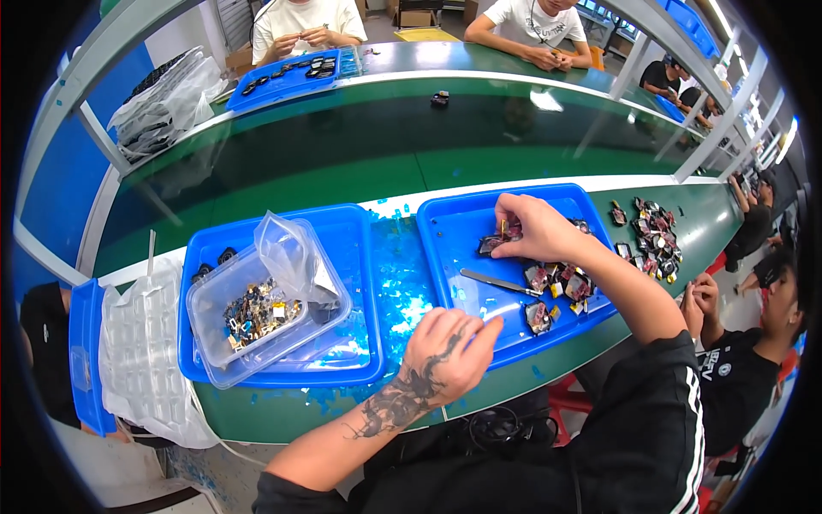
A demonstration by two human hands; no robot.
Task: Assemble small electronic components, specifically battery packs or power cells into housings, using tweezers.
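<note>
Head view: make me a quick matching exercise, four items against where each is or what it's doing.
1. Right hand
2. Slim metal tool
3. Clear plastic tub of small parts
4. Lone dark component

A. Resting on the near left blue tray
B. Alone on the long green surface beyond the near trays
C. Pinching a small black component
D. Lying in the near right blue tray

Pairs: 1-C; 2-D; 3-A; 4-B
</note>
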